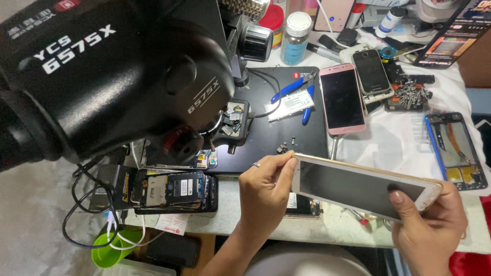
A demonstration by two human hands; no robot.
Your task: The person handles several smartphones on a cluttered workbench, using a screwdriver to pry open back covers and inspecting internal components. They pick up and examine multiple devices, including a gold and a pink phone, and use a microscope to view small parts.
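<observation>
Held item: one gold-edged phone with a dark screen, lower right of the frame, lifted clear of the worktop and tilted, its long edge running from centre down to the right. Left hand, lower centre, fingers pressed together and pinching the phone's left end between thumb and fingertips; a ring shows on one finger. Right hand, lower right corner, cups the phone's right end from beneath, thumb laid over the glass. Upper left: large black microscope head, filling much of the frame and hiding what lies under it. Beneath it, left of centre: opened phone with its back off and inner parts exposed, lying at the worktop's near edge beside black cables. Centre: black mat carrying small loose parts and blue-handled pliers. Right of the mat: pink phone, face up, screen dark, with a smaller dark phone just beside it at upper right. Far right: blue phone frame, stripped, lying flat on the white cloth. Upper centre: clear bottle with white cap, holding blue liquid. Lower left, below the worktop edge: green cup.
</observation>
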